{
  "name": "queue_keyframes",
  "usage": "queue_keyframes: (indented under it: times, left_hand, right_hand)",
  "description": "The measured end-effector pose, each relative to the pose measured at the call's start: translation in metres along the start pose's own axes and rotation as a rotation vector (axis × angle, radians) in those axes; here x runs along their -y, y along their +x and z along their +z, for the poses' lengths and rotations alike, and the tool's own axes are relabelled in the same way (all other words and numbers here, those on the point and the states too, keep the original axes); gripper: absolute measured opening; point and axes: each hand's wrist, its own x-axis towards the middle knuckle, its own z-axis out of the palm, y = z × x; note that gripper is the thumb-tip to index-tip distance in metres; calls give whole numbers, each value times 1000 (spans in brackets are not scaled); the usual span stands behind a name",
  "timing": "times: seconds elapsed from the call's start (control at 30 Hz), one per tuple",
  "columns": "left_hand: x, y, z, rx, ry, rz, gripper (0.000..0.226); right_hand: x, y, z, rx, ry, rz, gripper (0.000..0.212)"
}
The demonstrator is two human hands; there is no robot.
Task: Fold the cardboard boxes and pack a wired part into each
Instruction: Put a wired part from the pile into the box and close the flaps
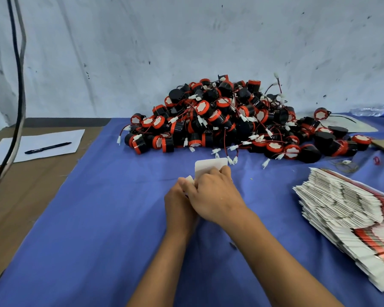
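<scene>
Both hands curl round one white cardboard box [210, 166] on the blue cloth [98, 218]. Right hand [213, 193] grips from above, fingers bent over the top; left hand [179, 204] grips its left side. Flap sticks up past the fingertips, towards the pile of wired parts [231, 120]. Long axis unclear, mostly hidden. Flat box stack [346, 209] lies right.

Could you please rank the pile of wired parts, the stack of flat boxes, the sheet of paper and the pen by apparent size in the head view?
1. Pile of wired parts
2. Stack of flat boxes, though nearer the camera
3. Sheet of paper
4. Pen
</scene>
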Motion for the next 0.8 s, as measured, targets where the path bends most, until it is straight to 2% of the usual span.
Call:
queue_keyframes:
  times: [0.03, 0.13, 0.23, 0.3, 0.33, 0.43, 0.5, 0.57, 0.73, 0.8]
  left_hand:
    - [0, -1, 1, -3, -33, -6, 38]
    - [-2, -2, -1, 19, -125, -28, 30]
    - [-2, -1, -9, 215, -190, -31, 12]
    - [-2, -1, -14, 379, -249, -39, 35]
    - [-1, -1, -14, 400, -228, -33, 42]
    - [-3, -3, -10, 319, -122, 20, 42]
    - [-1, -3, -9, 325, -152, 33, 38]
    - [2, -2, -10, 347, -182, 21, 38]
    - [3, 0, -13, 354, -210, 25, 39]
    - [5, 1, -13, 358, -214, 26, 40]
  right_hand:
    - [0, 2, 1, -17, 13, 16, 68]
    - [-2, 3, -1, -105, 103, 48, 51]
    - [-13, 2, 1, -172, 234, 101, 45]
    - [-20, 2, 0, -183, 372, 174, 41]
    - [-23, 2, -2, -188, 427, 187, 35]
    - [-25, 2, -11, -171, 499, 196, 18]
    - [-28, 1, -17, -146, 490, 154, 16]
    - [-32, -2, -20, -125, 472, 95, 21]
    - [-42, -11, -11, -50, 133, -183, 21]
    - [-48, -12, -7, -48, 96, -296, 21]
